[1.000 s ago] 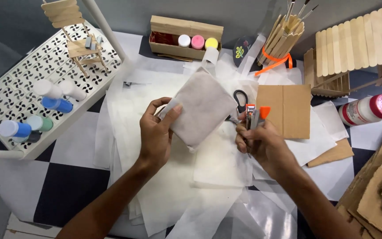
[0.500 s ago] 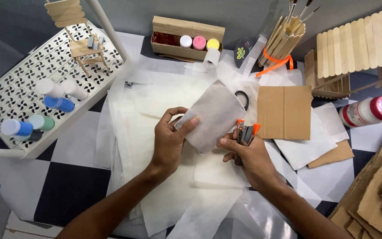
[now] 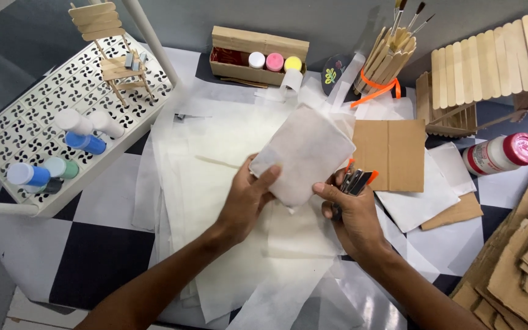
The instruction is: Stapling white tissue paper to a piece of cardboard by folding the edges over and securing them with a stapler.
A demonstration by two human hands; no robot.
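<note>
Checkered tabletop (image 3: 38, 244) covered mid-frame with loose white paper sheets (image 3: 227, 183). White perforated rack (image 3: 25, 131) at left carries paint bottles and a small stick chair. Flat cardboard piece (image 3: 389, 154) lies right of centre, stick house (image 3: 484, 67) behind it. Grey-white padded panel (image 3: 307, 156) is held tilted above the sheets: left hand (image 3: 245, 201) grip pinching its lower left edge, right hand (image 3: 352, 217) thumb on its lower right edge, fingers closed round an orange-handled cutter (image 3: 355, 183).
</note>
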